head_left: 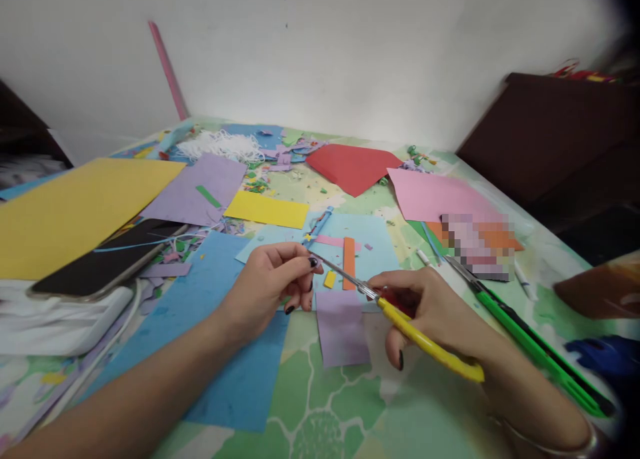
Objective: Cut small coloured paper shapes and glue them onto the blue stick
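My right hand (430, 309) is wrapped around yellow-handled scissors (425, 339), whose thin metal blades (340, 272) point left toward my left hand (275, 279). The left hand's fingers are pinched together right at the blade tips; what they pinch is too small to make out. Below the blades lies a lilac paper rectangle (343, 329). Behind them a light blue sheet (370, 246) carries an orange strip (349, 262), a pink strip (330, 240) and a small yellow bit (329, 279).
Coloured sheets cover the green patterned table: a large yellow one (75, 206), lilac (200, 189), blue (225, 352), red (353, 166), pink (435, 196). A phone (105, 259) lies left on a white object. Green-handled scissors (535, 346) lie right. Paper scraps litter the back.
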Demonstrator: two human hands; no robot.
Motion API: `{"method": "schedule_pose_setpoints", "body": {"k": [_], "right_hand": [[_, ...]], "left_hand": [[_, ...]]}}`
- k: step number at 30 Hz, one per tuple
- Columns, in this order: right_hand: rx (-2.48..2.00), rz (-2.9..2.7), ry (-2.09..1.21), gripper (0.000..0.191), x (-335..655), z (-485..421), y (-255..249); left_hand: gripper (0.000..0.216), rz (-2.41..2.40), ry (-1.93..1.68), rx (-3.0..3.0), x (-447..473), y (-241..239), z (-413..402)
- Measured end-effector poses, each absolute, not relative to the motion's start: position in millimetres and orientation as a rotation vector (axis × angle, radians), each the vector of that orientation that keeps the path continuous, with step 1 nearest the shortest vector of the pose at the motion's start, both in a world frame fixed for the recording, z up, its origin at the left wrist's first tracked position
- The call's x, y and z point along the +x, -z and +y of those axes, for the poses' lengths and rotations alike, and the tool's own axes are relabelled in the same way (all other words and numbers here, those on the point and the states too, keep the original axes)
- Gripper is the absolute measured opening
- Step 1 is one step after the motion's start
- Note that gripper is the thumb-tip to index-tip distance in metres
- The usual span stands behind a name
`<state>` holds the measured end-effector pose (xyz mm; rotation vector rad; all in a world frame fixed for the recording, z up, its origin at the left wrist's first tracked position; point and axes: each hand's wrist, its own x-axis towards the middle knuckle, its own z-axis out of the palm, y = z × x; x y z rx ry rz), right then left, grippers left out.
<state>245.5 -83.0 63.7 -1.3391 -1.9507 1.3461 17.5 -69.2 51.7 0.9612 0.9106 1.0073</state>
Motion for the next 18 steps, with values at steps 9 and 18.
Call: {"method": "schedule_pose_setpoints", "body": {"k": [9,18], "right_hand": [[-1.158,-1.345,-1.605,0.026,229,-85,-55],[-0.904,-1.051,-1.863,0.031,212,-91,-43]], "left_hand": [[0.018,0.975,-1.0,1.451,24,-50,-79],[0.019,0.915,-1.097,1.696,31,-44,-88]]}}
